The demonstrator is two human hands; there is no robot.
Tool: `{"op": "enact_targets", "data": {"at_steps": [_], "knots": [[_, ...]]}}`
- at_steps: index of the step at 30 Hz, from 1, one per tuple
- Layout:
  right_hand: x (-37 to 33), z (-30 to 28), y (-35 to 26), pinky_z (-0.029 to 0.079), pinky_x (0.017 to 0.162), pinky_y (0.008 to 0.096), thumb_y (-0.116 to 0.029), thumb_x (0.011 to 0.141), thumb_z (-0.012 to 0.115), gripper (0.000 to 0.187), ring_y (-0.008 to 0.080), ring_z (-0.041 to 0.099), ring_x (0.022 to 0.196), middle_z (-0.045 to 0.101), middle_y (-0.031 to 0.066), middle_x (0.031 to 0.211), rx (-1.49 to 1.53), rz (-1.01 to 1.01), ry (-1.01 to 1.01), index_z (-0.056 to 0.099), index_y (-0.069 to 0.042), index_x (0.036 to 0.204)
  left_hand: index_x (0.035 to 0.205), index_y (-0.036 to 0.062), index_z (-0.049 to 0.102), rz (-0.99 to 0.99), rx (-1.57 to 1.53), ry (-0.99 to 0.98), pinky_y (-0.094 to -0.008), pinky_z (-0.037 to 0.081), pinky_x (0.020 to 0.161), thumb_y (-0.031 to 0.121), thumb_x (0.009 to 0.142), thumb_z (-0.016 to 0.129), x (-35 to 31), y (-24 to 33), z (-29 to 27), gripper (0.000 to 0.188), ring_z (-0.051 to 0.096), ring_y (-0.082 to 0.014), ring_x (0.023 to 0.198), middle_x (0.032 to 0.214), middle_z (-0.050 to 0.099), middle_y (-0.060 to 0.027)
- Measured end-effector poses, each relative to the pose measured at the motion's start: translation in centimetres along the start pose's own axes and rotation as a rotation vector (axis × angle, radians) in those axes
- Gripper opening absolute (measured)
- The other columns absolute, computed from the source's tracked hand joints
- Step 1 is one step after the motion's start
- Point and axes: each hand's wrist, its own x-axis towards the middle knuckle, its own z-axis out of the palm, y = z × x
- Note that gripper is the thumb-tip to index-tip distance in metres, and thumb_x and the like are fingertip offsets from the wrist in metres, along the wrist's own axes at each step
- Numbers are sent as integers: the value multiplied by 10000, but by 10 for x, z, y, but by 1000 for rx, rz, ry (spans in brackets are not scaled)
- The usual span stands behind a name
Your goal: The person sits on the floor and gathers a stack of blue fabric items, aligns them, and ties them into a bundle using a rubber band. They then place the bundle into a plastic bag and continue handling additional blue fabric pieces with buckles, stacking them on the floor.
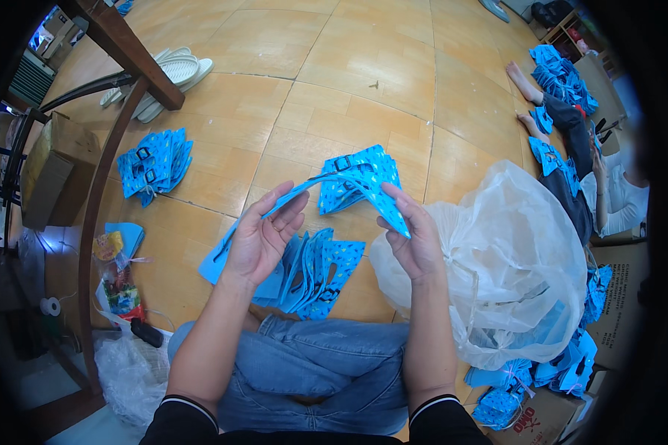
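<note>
Between my hands a flat, flexible blue piece with a small light print point(384, 205) is bent into an arch. My left hand point(266, 236) is closed on its left part, thumb on top; the plain blue end reaches down left past my wrist. My right hand point(417, 241) pinches the other end, which tapers to a point. Beneath the arch stands a fanned bundle of similar blue pieces point(332, 278), some with cut-out slots. Just beyond, a stack of printed pieces with black buckles point(352, 162) lies on the floor, partly behind the arch.
Another buckled stack point(156, 165) lies at left, near a wooden frame leg point(130, 55) and pale slippers point(178, 70). A large translucent plastic bag point(512, 259) stands at my right, with blue bundles and cardboard boxes point(620, 304) beyond. Another person point(616, 193) sits at far right.
</note>
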Motion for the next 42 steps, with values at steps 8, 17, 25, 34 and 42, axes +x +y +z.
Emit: {"op": "enact_targets", "data": {"at_steps": [8,17,25,34,42], "knots": [[13,1,13,498,841,319,-209,878,651,458,249,612,1022,600,123,1186,-938,-708,355,537,-14,1277,1424,104,308,121,192,-6,-361,508,945,49,921,521,-4,-19,11,549,585,-201,1100,1204,579,-111],[2,41,52,471,935,362,-128,774,749,624,324,566,1151,546,196,1280,-1173,-864,-112,480,14,1319,1334,49,439,62,266,-48,-320,462,925,58,947,511,-11,-40,13,393,569,-150,1086,1210,584,-69],[0,33,54,453,628,236,-271,968,539,308,90,572,733,661,55,866,-681,-437,75,625,3,1081,1262,-8,522,292,752,-150,-259,456,864,180,991,499,-16,-55,20,331,559,-83,992,1131,629,-57],[2,35,50,422,629,191,-317,1002,482,335,27,524,701,631,-11,828,-312,-317,11,632,-20,960,1212,-23,554,260,777,-139,-261,469,834,190,988,510,-22,-55,24,312,580,-89,947,1067,655,-53],[1,32,49,503,710,270,-178,934,582,248,158,636,857,676,97,982,-710,-621,-35,632,-16,1114,1267,3,527,242,625,-160,-260,450,883,145,978,514,-22,-51,23,322,563,-97,1016,1134,623,-61]]}}
